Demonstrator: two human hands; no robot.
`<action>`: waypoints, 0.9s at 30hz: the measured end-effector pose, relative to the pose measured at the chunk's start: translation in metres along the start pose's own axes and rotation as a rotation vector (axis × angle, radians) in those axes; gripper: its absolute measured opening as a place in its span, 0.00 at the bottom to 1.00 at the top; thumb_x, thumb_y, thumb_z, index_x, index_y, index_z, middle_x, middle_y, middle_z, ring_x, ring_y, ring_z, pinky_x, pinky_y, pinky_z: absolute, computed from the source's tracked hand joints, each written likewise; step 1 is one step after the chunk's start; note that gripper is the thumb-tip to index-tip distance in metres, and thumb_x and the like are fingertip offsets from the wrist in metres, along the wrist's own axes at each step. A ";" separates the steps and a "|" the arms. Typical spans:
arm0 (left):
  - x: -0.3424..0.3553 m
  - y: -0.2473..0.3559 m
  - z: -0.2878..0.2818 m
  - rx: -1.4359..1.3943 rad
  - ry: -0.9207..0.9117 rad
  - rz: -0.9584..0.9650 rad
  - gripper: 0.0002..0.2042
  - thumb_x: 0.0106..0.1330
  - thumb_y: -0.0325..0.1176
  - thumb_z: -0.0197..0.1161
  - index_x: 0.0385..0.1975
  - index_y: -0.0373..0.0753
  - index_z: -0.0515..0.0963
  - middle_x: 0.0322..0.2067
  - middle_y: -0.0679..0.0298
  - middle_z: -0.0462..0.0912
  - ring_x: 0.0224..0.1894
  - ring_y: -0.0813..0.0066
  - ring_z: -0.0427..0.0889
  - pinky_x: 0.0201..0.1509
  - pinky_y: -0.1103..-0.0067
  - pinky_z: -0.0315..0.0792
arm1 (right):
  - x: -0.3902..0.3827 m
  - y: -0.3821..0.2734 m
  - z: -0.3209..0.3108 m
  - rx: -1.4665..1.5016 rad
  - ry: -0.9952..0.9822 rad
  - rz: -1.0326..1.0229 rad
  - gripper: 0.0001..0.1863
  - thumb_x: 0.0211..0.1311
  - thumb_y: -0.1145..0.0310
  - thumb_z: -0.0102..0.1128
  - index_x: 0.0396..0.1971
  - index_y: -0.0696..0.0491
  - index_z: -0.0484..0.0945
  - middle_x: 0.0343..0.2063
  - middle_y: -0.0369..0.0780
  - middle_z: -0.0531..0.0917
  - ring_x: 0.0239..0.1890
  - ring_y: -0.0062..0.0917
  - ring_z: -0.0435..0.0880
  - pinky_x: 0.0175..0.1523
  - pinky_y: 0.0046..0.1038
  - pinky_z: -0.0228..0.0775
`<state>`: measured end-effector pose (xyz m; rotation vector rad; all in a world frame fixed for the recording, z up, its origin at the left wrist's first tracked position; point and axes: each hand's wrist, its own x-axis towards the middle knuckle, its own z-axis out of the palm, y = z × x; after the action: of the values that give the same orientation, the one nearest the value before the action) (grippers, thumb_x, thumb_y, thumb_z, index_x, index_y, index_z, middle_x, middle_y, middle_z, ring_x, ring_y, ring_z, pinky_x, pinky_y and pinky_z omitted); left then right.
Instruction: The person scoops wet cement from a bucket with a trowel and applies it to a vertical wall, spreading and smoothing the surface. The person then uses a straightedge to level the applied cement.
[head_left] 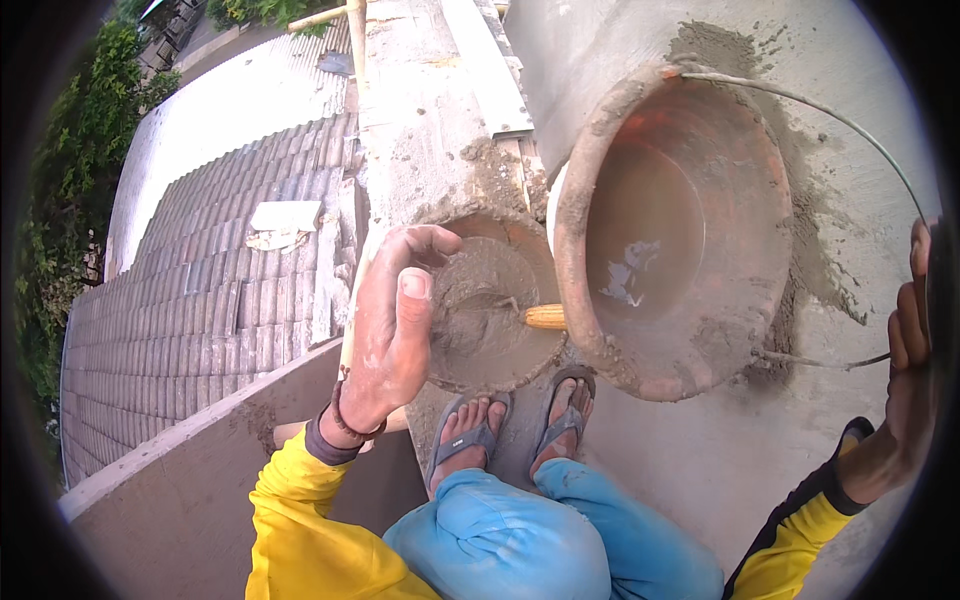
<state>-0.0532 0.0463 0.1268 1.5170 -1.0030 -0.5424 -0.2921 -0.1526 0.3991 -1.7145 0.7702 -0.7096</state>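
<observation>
A mud-caked, orange-toned bucket with a pool of watery grey mix in it stands to the right of a smaller tub of thick mortar; its wire handle arcs out toward the worker's right hand, whose fingers are partly curled at the dim edge of view — whether they have hold of the wire cannot be told. The left hand is empty, half open above the tub's left side, thumb up and fingers loosely bent.

Handling so sloppy a load well likely calls for a slow, even pull through the middle of the handle, the free palm steadying the rim, and any tipping done little by little; the tool with the yellowish grip, lying in the mortar with its end against the bucket's outline, is best kept clear, and the feet in grey sandals, close by the tub, best planted wide — splashed mix looks slippery.

No brand or label shows on bucket or tub; one sandal strap bears a small pale mark, too tiny to read; the yellow sleeves, blue trousers and tiled roof beyond show no legible writing.
</observation>
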 end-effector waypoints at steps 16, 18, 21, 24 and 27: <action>0.134 -0.041 -0.052 -0.789 0.091 -0.516 0.47 0.70 0.75 0.40 0.75 0.40 0.56 0.70 0.50 0.64 0.69 0.52 0.71 0.58 0.49 0.81 | 0.154 0.164 0.243 -0.211 -0.213 -0.401 0.16 0.67 0.65 0.55 0.38 0.62 0.87 0.34 0.56 0.87 0.41 0.48 0.88 0.53 0.42 0.78; 0.138 -0.062 -0.050 -0.728 0.076 -0.533 0.46 0.70 0.74 0.43 0.74 0.40 0.58 0.67 0.50 0.68 0.65 0.55 0.76 0.56 0.51 0.83 | 0.153 0.194 0.258 -0.165 -0.287 -0.431 0.17 0.67 0.65 0.55 0.40 0.62 0.87 0.36 0.56 0.87 0.43 0.48 0.88 0.54 0.43 0.78; 0.136 -0.091 -0.053 -0.579 0.129 -0.590 0.33 0.72 0.61 0.55 0.63 0.38 0.69 0.51 0.55 0.77 0.50 0.65 0.84 0.48 0.62 0.87 | 0.159 0.238 0.260 -0.194 -0.581 -0.297 0.16 0.67 0.65 0.56 0.42 0.58 0.88 0.38 0.52 0.87 0.47 0.44 0.86 0.58 0.40 0.76; 0.141 -0.110 -0.064 -0.241 0.124 -0.639 0.16 0.69 0.40 0.58 0.46 0.33 0.76 0.39 0.59 0.78 0.43 0.71 0.83 0.40 0.71 0.84 | 0.186 0.279 0.262 -0.107 -0.766 -0.418 0.13 0.65 0.66 0.58 0.40 0.53 0.90 0.39 0.45 0.86 0.48 0.36 0.85 0.59 0.33 0.74; 0.142 -0.120 -0.063 -0.060 0.193 -0.557 0.13 0.67 0.36 0.57 0.42 0.31 0.76 0.38 0.59 0.78 0.41 0.72 0.78 0.42 0.73 0.78 | 0.244 0.319 0.278 -0.213 -0.741 -0.182 0.12 0.61 0.67 0.59 0.36 0.53 0.90 0.35 0.43 0.90 0.42 0.30 0.88 0.53 0.30 0.77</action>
<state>0.1063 -0.0419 0.0535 1.7594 -0.4022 -0.7871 0.0261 -0.2519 0.0422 -2.0618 0.1737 -0.0703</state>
